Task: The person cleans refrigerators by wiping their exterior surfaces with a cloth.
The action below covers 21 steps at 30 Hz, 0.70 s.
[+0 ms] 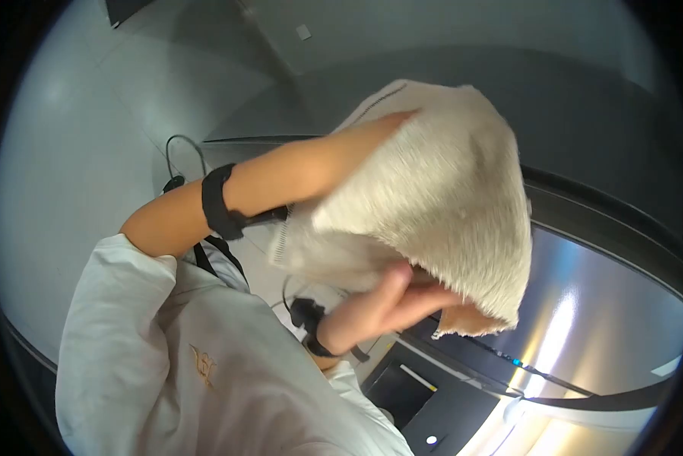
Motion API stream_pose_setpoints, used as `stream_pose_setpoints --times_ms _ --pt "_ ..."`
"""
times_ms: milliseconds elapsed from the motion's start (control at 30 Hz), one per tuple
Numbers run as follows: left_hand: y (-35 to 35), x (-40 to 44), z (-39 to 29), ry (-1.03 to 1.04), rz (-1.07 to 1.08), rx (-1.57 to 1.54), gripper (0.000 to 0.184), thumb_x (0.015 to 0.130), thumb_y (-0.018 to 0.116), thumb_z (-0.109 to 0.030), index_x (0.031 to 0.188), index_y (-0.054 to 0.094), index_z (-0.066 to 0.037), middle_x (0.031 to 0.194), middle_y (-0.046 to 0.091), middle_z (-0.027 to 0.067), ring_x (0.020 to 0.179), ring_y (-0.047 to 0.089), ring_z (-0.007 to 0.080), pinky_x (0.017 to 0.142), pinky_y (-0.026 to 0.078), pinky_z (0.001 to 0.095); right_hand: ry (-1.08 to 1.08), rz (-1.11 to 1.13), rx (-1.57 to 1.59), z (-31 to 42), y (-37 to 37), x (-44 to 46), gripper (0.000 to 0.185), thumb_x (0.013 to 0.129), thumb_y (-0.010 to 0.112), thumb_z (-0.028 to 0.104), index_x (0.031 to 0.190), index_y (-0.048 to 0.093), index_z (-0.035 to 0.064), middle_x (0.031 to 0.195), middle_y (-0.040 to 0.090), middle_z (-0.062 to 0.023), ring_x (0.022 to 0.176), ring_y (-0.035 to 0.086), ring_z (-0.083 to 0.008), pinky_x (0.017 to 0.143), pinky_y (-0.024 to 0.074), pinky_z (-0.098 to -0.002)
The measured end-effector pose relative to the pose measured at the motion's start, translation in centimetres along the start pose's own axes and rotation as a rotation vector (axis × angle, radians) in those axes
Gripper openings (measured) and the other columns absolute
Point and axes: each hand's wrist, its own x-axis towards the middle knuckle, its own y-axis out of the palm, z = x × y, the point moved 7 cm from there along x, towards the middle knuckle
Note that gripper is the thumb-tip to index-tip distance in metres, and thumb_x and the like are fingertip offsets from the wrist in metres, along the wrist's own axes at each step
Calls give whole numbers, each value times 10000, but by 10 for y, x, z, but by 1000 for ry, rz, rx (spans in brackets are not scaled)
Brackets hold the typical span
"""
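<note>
A fuzzy cream-white cloth (448, 182) with a napped surface hangs raised in front of me, with dark stitching along one edge. At its lower corner a tan underside shows. My left forearm reaches in behind the cloth, and my left hand is hidden by it. Below the cloth's folded edge is my right hand (375, 308), slightly blurred. Its thumb stands apart from its stretched fingers, whose tips pass beneath the flap. Whether they touch the cloth I cannot make out.
Black straps with small devices and cables sit on both forearms. To the right a dark rim borders a shiny reflective surface (584, 304) with a bright glare. A dark cabinet-like unit (463, 403) stands below. Grey floor tiles (75, 144) spread to the left.
</note>
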Motion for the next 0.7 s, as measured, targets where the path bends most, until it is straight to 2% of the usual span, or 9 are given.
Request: stream_pose_setpoints --times_ms 133,233,300,367,400,433,533,600,700 --pt "-28 -15 52 -94 35 -125 657 835 706 -154 1405 414 -8 1381 497 148 1291 466 222 1117 353 361 -173 220 -668 -7 51 -21 808 886 641 197 1443 161 -138 1426 277 -369 1352 277 -467 1103 205 -576" --pt "-55 -56 95 -184 3 -185 667 840 701 -137 1418 397 -3 1405 475 146 1315 443 212 1136 336 361 25 432 -556 -64 75 -69 838 904 605 237 1448 112 -166 1477 157 -414 1388 142 -536 1126 85 -596" --pt "-55 -81 98 -225 -13 -190 674 843 698 -125 1426 385 0 1422 461 146 1331 428 204 1148 325 362 230 432 -557 -114 64 -101 758 901 608 231 1416 210 -157 1443 239 -405 1354 217 -535 1108 142 -593" --pt "-41 -84 72 -300 10 -44 651 875 659 -88 1449 360 -11 1449 437 142 1352 404 195 1158 301 343 142 399 -659 -108 37 -105 617 891 619 209 1331 364 -140 1350 385 -354 1234 388 -481 1036 285 -556" --pt "-33 -81 56 -334 -6 -10 652 879 654 -77 1455 354 -14 1458 429 140 1357 398 194 1160 295 337 -61 376 -752 -93 25 -93 521 881 629 190 1262 469 -128 1273 490 -307 1132 522 -428 971 400 -521" --pt "-22 -73 40 -327 -17 15 650 880 653 -81 1454 356 -14 1456 430 140 1357 399 195 1159 296 337 -32 123 -476 -81 7 -71 511 882 619 165 1272 458 -123 1294 487 -287 1163 520 -399 992 404 -506" --pt "-10 -32 13 -191 -32 3 641 883 650 -93 1450 360 -14 1452 433 140 1354 401 196 1156 300 338 59 -115 -9 -49 -5 -25 625 920 605 191 1386 308 -102 1407 395 -258 1271 449 -327 1062 366 -454" --pt "12 2 11 -124 -1 -12 636 885 648 -100 1448 363 -15 1449 436 140 1353 402 197 1154 303 339 72 -127 -16 -33 -12 3 758 939 602 243 1464 162 -81 1481 294 -257 1333 379 -320 1103 319 -448" --pt "-2 21 37 -109 23 -50 628 888 644 -112 1444 368 -15 1444 439 140 1350 405 198 1151 307 339 -178 11 -362 -18 29 -2 725 880 640 159 1419 243 -119 1403 369 -312 1284 412 -387 1098 277 -486"
